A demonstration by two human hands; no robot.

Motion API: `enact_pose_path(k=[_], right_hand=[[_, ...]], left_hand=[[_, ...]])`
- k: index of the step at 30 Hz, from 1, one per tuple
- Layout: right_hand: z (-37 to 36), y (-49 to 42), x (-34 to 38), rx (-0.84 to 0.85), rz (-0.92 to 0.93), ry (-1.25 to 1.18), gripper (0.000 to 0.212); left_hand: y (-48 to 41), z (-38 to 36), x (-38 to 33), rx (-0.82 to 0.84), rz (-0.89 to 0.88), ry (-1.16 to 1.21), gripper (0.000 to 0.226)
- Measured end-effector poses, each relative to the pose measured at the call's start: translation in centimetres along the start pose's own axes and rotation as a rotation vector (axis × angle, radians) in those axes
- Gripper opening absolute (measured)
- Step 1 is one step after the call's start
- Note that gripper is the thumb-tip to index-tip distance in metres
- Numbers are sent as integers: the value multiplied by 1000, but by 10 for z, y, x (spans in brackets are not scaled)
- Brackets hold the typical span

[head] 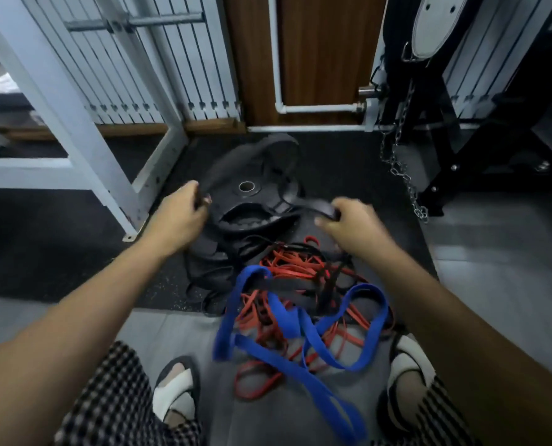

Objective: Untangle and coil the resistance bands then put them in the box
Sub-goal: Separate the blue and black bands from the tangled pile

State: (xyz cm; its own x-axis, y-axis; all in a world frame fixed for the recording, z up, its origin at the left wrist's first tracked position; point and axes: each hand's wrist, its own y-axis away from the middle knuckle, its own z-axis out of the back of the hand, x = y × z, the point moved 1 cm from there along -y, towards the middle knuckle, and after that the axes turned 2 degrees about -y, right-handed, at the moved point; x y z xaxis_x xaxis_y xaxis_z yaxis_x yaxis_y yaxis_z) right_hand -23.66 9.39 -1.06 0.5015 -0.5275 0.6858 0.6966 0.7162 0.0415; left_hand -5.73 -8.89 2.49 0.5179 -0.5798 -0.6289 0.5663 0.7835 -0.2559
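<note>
Spanning hold, ready to coil
My left hand (179,209) and right hand (345,220) each grip the black resistance band (316,207), stretched side to side over the weight plate (245,214); the tangled pile (300,284) lies nearer me.

Bare forearms (84,317), black-and-white checked trousers (113,397), white-strapped black sandals (176,391)

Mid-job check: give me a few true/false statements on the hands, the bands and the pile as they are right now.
1. The left hand and right hand both grip the black band. True.
2. The blue band is neatly coiled. False: it sprawls loose, tangled with the red bands.
3. A weight plate lies beyond the hands. True.
4. The red bands are packed away. False: they lie heaped on the floor.
</note>
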Motion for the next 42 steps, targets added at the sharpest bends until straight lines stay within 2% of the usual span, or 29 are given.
enact_pose_path(k=[2, 3, 5, 6, 8, 9, 11, 12, 13, 16, 17, 18, 20, 21, 23, 25, 28, 30, 31, 33, 35, 38, 42], right_hand=[[12, -2, 3, -142, 33, -22, 19], [16, -2, 2, -105, -1, 20, 16], [17, 1, -1, 7, -49, 151, 15], [17, 2, -1, -24, -24, 167, 15], [18, 5, 7, -111, 29, 154, 18], [16, 6, 9, -62, 26, 181, 20], [7, 9, 9, 114, -26, 206, 22], [2, 10, 8, 169, -50, 144, 24], [-3, 11, 8, 205, -70, 58, 25], [-10, 7, 16, 249, -50, -215, 17], [-12, 8, 19, 281, -38, -275, 19], [-15, 10, 22, 321, -35, -305, 25], [-24, 13, 27, 394, -30, -278, 40], [-28, 16, 29, 410, -30, -252, 47], [-34, 17, 32, 417, -26, -289, 53], [-37, 18, 39, 421, -25, -442, 36], [-45, 21, 51, 449, -85, -769, 15], [-53, 20, 55, 481, -171, -1003, 17], [-56, 21, 58, 493, -215, -1038, 22], [-64, 23, 58, 512, -256, -960, 22], [-72, 27, 59, 572, -221, -828, 22], [-79, 29, 66, 654, -78, -593, 35], [-88, 22, 66, 669, -64, -518, 30]], left_hand=[[-10, 1, 6, -110, 1, -44, 12], [-14, 2, 13, -128, 5, -42, 15], [-15, 6, 15, -55, -34, -52, 21], [-17, 10, 15, -57, -15, -93, 19], [-15, 18, 7, -195, 48, 43, 13], [-13, 17, 5, -212, 73, 59, 12], [-8, 12, 1, 3, 95, 34, 20], [-7, 8, -1, 93, 80, -25, 19], [-9, 6, -3, 111, 97, -6, 16], [-14, 10, -28, -15, 80, 251, 18], [-15, 11, -40, -11, -10, 207, 22], [-15, 10, -51, 33, -120, 65, 26], [-14, 9, -64, 96, -245, -145, 27], [-16, 9, -65, 117, -213, -172, 26], [-19, 12, -67, 201, 0, 48, 29], [-11, 9, -61, 268, 178, 329, 42], [20, -13, -46, 434, 176, 419, 80], [38, -30, -33, 521, 138, 406, 97], [45, -39, -25, 532, 97, 324, 100], [52, -50, -9, 474, 71, 95, 92], [55, -49, 4, 407, 60, 39, 73], [48, -28, 31, 397, 8, -37, 63], [27, 29, 81, 280, 185, -56, 59]])
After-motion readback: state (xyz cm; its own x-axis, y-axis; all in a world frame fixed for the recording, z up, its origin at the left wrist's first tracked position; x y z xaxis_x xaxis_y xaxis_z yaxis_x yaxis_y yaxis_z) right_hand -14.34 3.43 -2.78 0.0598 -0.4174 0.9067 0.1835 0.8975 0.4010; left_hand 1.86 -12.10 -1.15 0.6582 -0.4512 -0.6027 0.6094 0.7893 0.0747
